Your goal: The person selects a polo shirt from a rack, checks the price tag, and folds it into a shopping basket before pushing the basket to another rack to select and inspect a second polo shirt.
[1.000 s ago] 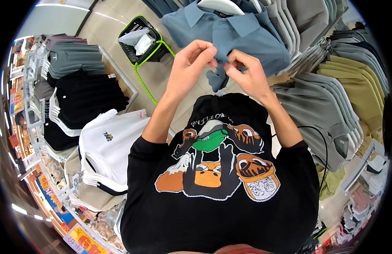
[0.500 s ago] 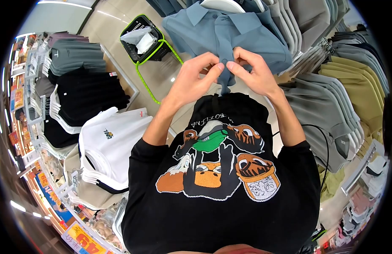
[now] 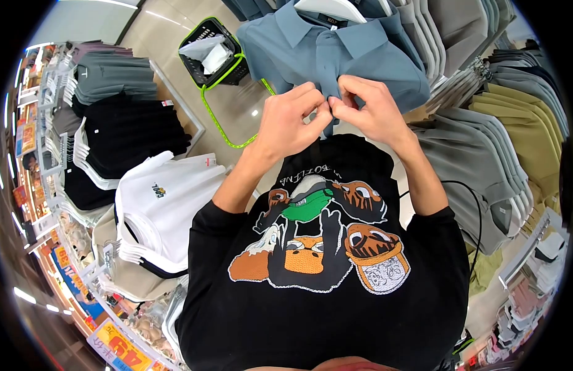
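Observation:
A blue-grey collared shirt [image 3: 280, 46] hangs on a white hanger [image 3: 333, 7] at the top centre, its collar spread and a dark neck label showing. My left hand [image 3: 296, 120] pinches the left side of the shirt's front placket with thumb and fingers. Close beside it, my right hand [image 3: 370, 111] pinches the placket's other side. The fingertips of both hands nearly meet over the strip of cloth. Whatever button lies between them is hidden by the fingers.
A black basket [image 3: 206, 80] with a green handle and white packages stands on the floor at upper left. White shirts [image 3: 169, 198] and black shirts [image 3: 132, 133] hang at left. Grey shirts [image 3: 460, 167] and olive shirts [image 3: 515, 117] hang at right. A price sign [image 3: 122, 346] is at lower left.
Both hands have shifted slightly down the placket, and their fingers are curled closer together. The shirt's collar sits more open, with its neck label now visible.

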`<act>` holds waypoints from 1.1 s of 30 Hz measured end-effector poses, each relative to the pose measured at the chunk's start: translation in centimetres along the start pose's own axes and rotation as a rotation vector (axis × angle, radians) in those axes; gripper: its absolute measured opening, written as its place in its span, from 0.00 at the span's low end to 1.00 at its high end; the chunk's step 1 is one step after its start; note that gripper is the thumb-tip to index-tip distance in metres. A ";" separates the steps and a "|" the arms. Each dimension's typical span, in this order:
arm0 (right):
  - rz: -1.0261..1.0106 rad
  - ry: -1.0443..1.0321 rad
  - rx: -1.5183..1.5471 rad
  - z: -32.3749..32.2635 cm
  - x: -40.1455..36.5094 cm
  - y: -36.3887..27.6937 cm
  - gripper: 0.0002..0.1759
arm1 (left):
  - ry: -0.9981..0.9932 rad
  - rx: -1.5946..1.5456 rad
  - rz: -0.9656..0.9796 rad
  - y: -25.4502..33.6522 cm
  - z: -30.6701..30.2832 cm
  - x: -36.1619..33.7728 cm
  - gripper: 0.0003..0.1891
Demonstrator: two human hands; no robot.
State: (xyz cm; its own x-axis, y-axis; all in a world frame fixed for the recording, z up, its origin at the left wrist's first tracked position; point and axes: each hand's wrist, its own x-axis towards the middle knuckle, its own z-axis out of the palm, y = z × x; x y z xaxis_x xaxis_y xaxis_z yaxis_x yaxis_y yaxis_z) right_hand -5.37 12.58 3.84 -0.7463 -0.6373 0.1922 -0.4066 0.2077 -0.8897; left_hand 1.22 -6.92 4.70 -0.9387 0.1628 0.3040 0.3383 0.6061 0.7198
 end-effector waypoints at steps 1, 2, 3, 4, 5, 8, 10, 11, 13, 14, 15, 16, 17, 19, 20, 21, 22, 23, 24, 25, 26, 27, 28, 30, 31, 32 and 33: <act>-0.011 0.004 -0.033 0.0 0.0 -0.2 0.16 | 0.023 0.016 0.020 0.0 0.1 -0.1 0.04; -0.023 0.007 -0.066 0.0 0.0 -0.3 0.15 | 0.024 0.016 0.019 -0.1 0.3 -0.1 0.04; -0.023 0.006 -0.066 -0.1 0.0 -0.2 0.15 | 0.034 0.037 0.065 -0.2 0.4 -0.2 0.03; -0.033 0.009 -0.097 -0.1 0.0 0.1 0.15 | 0.043 0.058 0.110 -0.3 0.5 -0.2 0.03; -0.042 0.011 -0.127 -0.1 -0.1 0.2 0.15 | 0.043 0.057 0.107 -0.4 0.6 -0.3 0.03; -0.046 0.042 -0.177 -0.4 -0.4 -0.2 0.11 | 0.045 0.084 0.134 -0.5 0.9 -0.2 0.04; -0.024 0.030 -0.158 -0.8 -0.8 0.1 0.09 | 0.001 0.119 0.089 -0.3 0.7 -0.4 0.04; -0.005 0.018 -0.140 -1.0 -1.0 0.3 0.08 | 0.000 0.115 0.091 -0.3 0.7 -0.5 0.04; 0.043 0.061 -0.078 -1.2 -1.4 1.4 0.08 | 0.012 0.225 0.144 -0.4 1.1 -0.5 0.05; 0.084 0.101 -0.012 -1.2 -1.5 2.0 0.08 | 0.013 0.223 0.149 -0.8 1.4 -0.5 0.05; 0.123 0.126 0.042 -1.4 -1.7 2.7 0.08 | 0.013 0.259 0.163 -1.3 1.8 -0.5 0.05; 0.119 0.131 0.037 -1.5 -1.6 2.9 0.08 | 0.014 0.295 0.178 -1.9 2.3 -0.6 0.04; 0.115 0.288 0.090 -1.8 -1.4 2.9 0.08 | 0.017 0.296 0.187 -2.5 2.9 -0.8 0.04; 0.031 0.515 0.053 -2.5 -0.8 3.1 0.11 | -0.071 0.297 0.152 -3.1 3.7 -0.7 0.06; -0.048 0.583 -0.038 -3.1 -0.3 3.3 0.12 | -0.068 0.298 0.163 -3.2 4.1 -0.7 0.06; -0.124 0.639 -0.155 -3.7 0.4 3.0 0.14 | -0.152 0.246 0.094 -2.6 4.2 -0.6 0.10; -0.201 0.694 -0.272 -4.2 1.2 2.5 0.15 | -0.236 0.196 0.024 -2.2 4.2 -0.4 0.15; -0.208 0.700 -0.274 -4.6 1.9 2.1 0.15 | -0.305 0.159 0.016 -2.5 4.3 -0.6 0.20; -0.225 0.682 -0.342 -4.8 2.7 1.8 0.17 | -0.302 0.164 0.023 -2.5 4.4 -0.6 0.20; -0.242 0.663 -0.411 -4.9 3.5 1.6 0.18 | -0.319 0.137 0.015 -2.4 4.4 -0.6 0.19; -0.221 0.621 -0.410 -4.9 4.4 2.2 0.20 | -0.334 0.109 0.007 -2.3 4.3 -0.7 0.18; -0.168 0.569 -0.432 -4.9 5.2 2.7 0.20 | -0.356 0.092 -0.033 -2.2 4.1 -0.7 0.17; -0.116 0.516 -0.454 -4.8 5.9 2.9 0.20 | -0.351 0.096 -0.029 -2.2 3.9 -0.8 0.17; -0.040 0.466 -0.469 -4.3 7.4 3.2 0.20 | -0.353 0.055 -0.086 -2.3 3.4 -1.0 0.14; 0.037 0.404 -0.471 -4.1 7.8 3.2 0.19 | -0.349 0.059 -0.083 -2.4 3.2 -1.1 0.14; 0.113 0.341 -0.472 -4.1 8.3 3.0 0.17 | -0.340 0.036 -0.110 -2.5 3.1 -1.2 0.13; 0.107 0.344 -0.472 -4.0 8.6 3.1 0.17 | -0.331 0.012 -0.137 -2.7 2.9 -1.2 0.13</act>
State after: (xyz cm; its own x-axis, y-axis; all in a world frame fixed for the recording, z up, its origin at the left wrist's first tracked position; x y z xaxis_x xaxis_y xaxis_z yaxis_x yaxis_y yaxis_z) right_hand -15.16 10.72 4.38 -0.8918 -0.3337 0.3054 -0.4515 0.6153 -0.6461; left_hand 1.27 -6.44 0.57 -0.9467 0.3219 -0.0145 0.2092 0.6482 0.7321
